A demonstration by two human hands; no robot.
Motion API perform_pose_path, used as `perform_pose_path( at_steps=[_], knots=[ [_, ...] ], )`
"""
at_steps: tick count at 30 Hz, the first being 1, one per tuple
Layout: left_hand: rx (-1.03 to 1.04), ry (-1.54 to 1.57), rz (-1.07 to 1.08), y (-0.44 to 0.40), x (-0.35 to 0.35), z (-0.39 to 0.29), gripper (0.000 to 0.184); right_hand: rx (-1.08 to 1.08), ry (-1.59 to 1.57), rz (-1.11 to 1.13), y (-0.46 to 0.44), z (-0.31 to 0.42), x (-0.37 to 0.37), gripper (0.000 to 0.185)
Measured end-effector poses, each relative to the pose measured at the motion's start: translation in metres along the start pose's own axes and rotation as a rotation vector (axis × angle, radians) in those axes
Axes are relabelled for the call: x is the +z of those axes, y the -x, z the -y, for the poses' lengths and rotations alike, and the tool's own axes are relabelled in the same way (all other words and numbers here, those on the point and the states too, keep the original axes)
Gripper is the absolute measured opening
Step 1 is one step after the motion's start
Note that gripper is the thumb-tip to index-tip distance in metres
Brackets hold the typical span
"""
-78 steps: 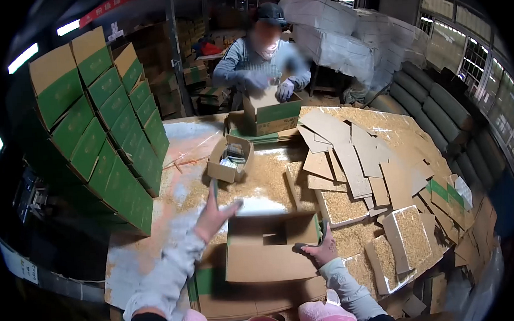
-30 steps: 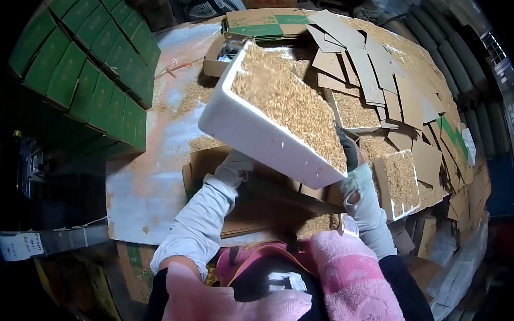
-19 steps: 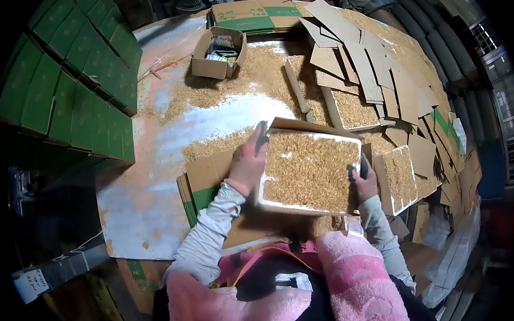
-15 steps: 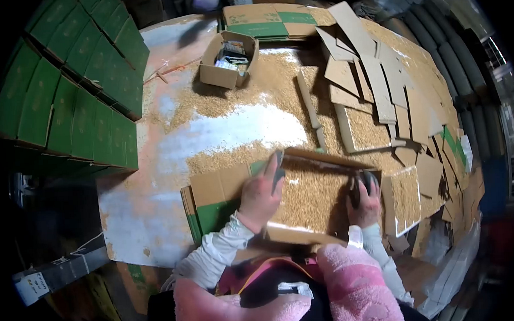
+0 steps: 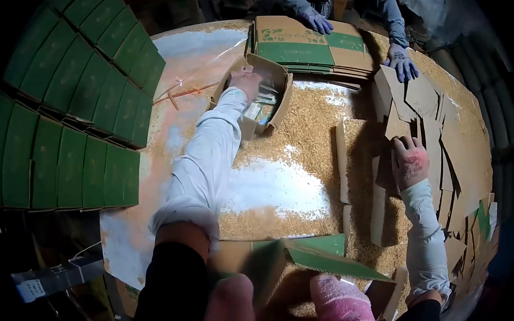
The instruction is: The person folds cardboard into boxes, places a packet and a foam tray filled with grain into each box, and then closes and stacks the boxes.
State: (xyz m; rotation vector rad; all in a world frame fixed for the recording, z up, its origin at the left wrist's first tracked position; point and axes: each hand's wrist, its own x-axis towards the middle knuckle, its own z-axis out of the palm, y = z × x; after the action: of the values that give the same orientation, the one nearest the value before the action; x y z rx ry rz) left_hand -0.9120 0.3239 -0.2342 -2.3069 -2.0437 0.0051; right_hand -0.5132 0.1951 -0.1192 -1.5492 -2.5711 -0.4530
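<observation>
My left hand (image 5: 246, 82) reaches into a small cardboard box (image 5: 285, 95) of little printed packets (image 5: 263, 105); its fingertips are hard to make out there. Over on the right, my right hand (image 5: 410, 162) has its fingers curled on the edge of a brown cardboard sheet (image 5: 399, 123), part of a loose overlapping pile (image 5: 436, 133). Close to my body stands a green and brown carton (image 5: 335, 262) with its top open, partly hidden by my pink sleeve-like garment (image 5: 343, 301).
Green cartons (image 5: 64, 136) are stacked at the left. Folded cartons (image 5: 297, 48) lie at the far edge, under a co-worker's gloved hand (image 5: 318, 21); the other gloved hand (image 5: 402, 64) touches the sheets. Loose brown grains (image 5: 308, 134) and white-edged trays (image 5: 378, 206) cover much of the table.
Both my hands have left the grain-filled carton: the left went into the small box, the right onto the cardboard sheets. The carton now sits nearer me. A co-worker's hands have appeared.
</observation>
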Motion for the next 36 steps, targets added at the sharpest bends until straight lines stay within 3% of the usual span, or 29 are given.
perform_pose_path(
  at_steps=[1,3,5,6,8,10,11,12,14,15,16,18,20,22,23,24,26,28,30,32,34,35,36],
  knots=[
    [0.007,-0.118,-0.095,-0.009,0.03,0.009,0.029,-0.045,0.006,-0.113,0.003,0.002,-0.009,0.023],
    [-0.087,0.298,-0.02,-0.009,0.027,0.015,0.029,-0.115,0.057,-0.321,0.01,0.01,-0.032,0.026],
    [-0.029,-0.052,-0.231,0.002,0.007,0.008,0.033,-0.07,-0.072,-0.349,0.013,0.015,-0.044,0.034],
    [-0.063,0.007,-0.207,0.01,-0.009,0.004,0.034,-0.017,-0.159,-0.358,0.011,0.015,-0.043,0.039],
    [-0.103,0.148,-0.163,0.021,-0.039,-0.01,0.037,0.067,-0.101,-0.039,0.016,0.011,-0.028,0.066],
    [-0.136,0.122,-0.192,0.026,-0.045,-0.017,0.037,0.139,0.091,0.1,0.017,0.011,0.008,0.081],
    [-0.141,0.136,-0.139,0.023,-0.041,-0.012,0.045,0.149,0.164,0.08,0.014,0.007,0.021,0.078],
    [-0.166,0.178,-0.121,0.02,-0.042,-0.007,0.048,0.138,0.24,-0.074,0.009,0.002,0.035,0.051],
    [-0.213,0.257,-0.074,0.02,-0.046,0.004,0.054,0.125,0.344,0.044,-0.003,-0.01,0.053,0.023],
    [-0.174,0.34,-0.084,0.02,-0.047,0.013,0.061,0.088,0.333,-0.041,-0.006,-0.011,0.049,0.011],
    [-0.191,0.337,-0.166,0.023,-0.052,0.015,0.06,0.055,0.293,-0.108,-0.008,-0.012,0.037,0.011],
    [-0.112,0.677,-0.213,0.035,-0.073,0.019,0.047,-0.007,0.137,-0.304,-0.01,-0.02,0.016,0.013],
    [-0.07,1.091,-0.348,0.049,-0.09,0.011,0.027,0.192,-0.061,-0.261,-0.013,-0.019,0.005,0.034],
    [-0.055,1.239,-0.388,0.06,-0.101,-0.006,0.021,0.327,0.184,-0.034,-0.017,-0.014,0.02,0.058],
    [-0.064,1.182,-0.393,0.071,-0.11,-0.015,0.02,0.364,0.247,0.192,-0.021,-0.013,0.029,0.074],
    [-0.071,1.125,-0.398,0.087,-0.131,-0.036,0.02,0.268,0.254,0.2,-0.022,-0.013,0.027,0.051],
    [0.048,1.407,-0.531,0.119,-0.148,-0.07,0.019,0.161,0.397,0.031,-0.024,-0.024,0.054,0.027],
    [0.172,1.449,-0.229,0.183,-0.19,-0.092,0.026,0.081,0.314,-0.328,-0.017,-0.018,0.009,0.014],
    [0.402,1.472,-0.334,0.246,-0.204,-0.126,0.03,0.106,0.063,-0.542,-0.001,-0.007,-0.06,0.013],
    [0.698,1.152,-0.025,0.293,-0.199,-0.151,0.036,0.171,-0.195,-0.733,0.021,-0.009,-0.108,0.025],
    [0.781,0.735,-0.069,0.328,-0.186,-0.181,0.043,0.512,-0.772,-0.712,0.049,-0.007,-0.143,0.022],
    [0.716,0.7,-0.114,0.334,-0.191,-0.188,0.048,0.449,-1.004,-0.888,0.06,-0.005,-0.15,0.019],
    [0.605,0.776,-0.273,0.33,-0.185,-0.189,0.052,0.432,-1.072,-0.929,0.074,-0.005,-0.152,0.019]
  ],
)
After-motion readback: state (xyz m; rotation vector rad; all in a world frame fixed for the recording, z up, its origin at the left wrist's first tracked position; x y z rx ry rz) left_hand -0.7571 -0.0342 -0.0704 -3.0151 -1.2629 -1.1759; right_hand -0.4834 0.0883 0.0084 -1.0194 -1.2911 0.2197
